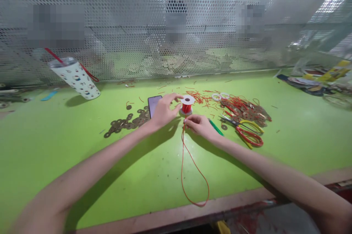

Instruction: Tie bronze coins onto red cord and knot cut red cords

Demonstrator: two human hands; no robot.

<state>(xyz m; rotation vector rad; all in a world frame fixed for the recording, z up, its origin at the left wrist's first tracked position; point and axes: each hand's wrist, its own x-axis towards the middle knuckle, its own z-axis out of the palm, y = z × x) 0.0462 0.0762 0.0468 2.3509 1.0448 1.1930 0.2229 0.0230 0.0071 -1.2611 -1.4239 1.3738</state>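
My left hand (pixel 165 110) is beside a spool of red cord (pixel 186 108), thumb and index finger apart at its left side. Whether the fingertips touch the white flange I cannot tell. Just in front of the spool, my right hand (pixel 202 127) pinches the red cord (pixel 197 164) between thumb and fingers. From that pinch the cord hangs toward me in a long loop, lying on the green table (pixel 132 186) near its front edge. Partly behind my left hand lies a phone (pixel 153 103). A green tool or pen (pixel 216 127) rests beside my right hand.
Loose brown coins (pixel 118 125) with holes spread at left. At right lie corded coins (pixel 247 111), red-and-yellow-handled scissors (pixel 249 135), and white rings (pixel 220 96). Red cord scraps (pixel 198 97) are scattered behind the spool. A patterned tumbler (pixel 77 78) stands left, before a perforated metal screen (pixel 132 28).
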